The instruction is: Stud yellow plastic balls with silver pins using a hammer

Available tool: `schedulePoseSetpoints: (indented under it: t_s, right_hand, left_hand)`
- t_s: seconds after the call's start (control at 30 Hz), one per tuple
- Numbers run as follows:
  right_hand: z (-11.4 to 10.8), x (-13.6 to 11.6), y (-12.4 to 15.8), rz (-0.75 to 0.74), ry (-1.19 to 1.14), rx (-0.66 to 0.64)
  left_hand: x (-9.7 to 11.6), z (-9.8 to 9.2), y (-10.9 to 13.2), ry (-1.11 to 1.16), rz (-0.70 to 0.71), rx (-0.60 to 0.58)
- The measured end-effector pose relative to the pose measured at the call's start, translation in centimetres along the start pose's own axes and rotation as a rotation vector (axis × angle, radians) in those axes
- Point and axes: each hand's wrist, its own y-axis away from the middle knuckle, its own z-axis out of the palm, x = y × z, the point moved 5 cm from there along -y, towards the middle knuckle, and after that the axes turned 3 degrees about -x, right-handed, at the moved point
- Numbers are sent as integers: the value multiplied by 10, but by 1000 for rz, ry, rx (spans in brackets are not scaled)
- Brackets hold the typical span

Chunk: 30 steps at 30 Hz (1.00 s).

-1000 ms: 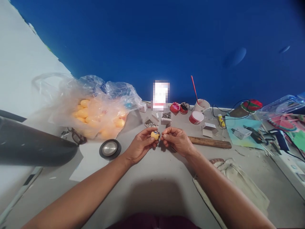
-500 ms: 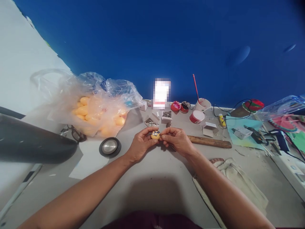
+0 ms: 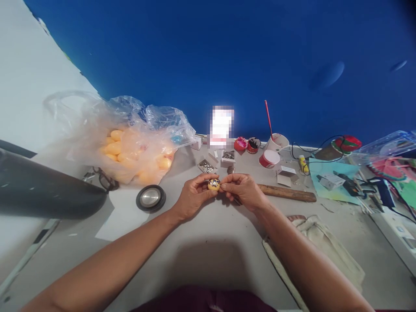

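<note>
A plain blue wall (image 3: pixel 195 52) rises behind your grey bench (image 3: pixel 208 255), which carries a scatter of small supplies; your left hand (image 3: pixel 192 196) holds the yellow ball (image 3: pixel 213 186) above the middle of the bench, its fingers closed narrowly around the side, with dark and shiny bits showing on the near face; your right hand (image 3: pixel 241 191) meets it from the other side, thumb and forefinger drawn together at the ball's edge; whether a tiny piece sits between those tips, you cannot tell from here; for close fingerwork like this, let the left fingers bear the weight and grip only the bare yellow part, since pressure on the bits might shift them; turn the ball with the left hand rather than twisting the right wrist, and press lightly and squarely so that it does not roll; two small open boxes, the left box (image 3: pixel 205 166) and the right box (image 3: pixel 228 157), lie just beyond with shiny bits inside, so mind your knuckles near their rims; the wooden stick (image 3: pixel 289 193) lies right of your right hand, best left clear of your wrist.
</note>
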Motion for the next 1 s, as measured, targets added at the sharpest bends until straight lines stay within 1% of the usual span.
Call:
schedulePoseSetpoints:
  t_s: [0.3, 0.67, 0.83, 1.0]
  right_hand:
    - [-1, -2, 1, -7, 24, 7]
    - [0, -5, 1, -9, 53, -30]
    - [-1, -6, 1, -1, 65, -46]
    - [-1, -8, 2, -28, 121, -49]
  left_hand:
    - [2, -1, 1, -70, 1, 34]
    - [-1, -1, 2, -83, -18, 42]
    - [-1, 0, 2, -64, -43, 31]
    - [0, 1, 2, -31, -68, 31]
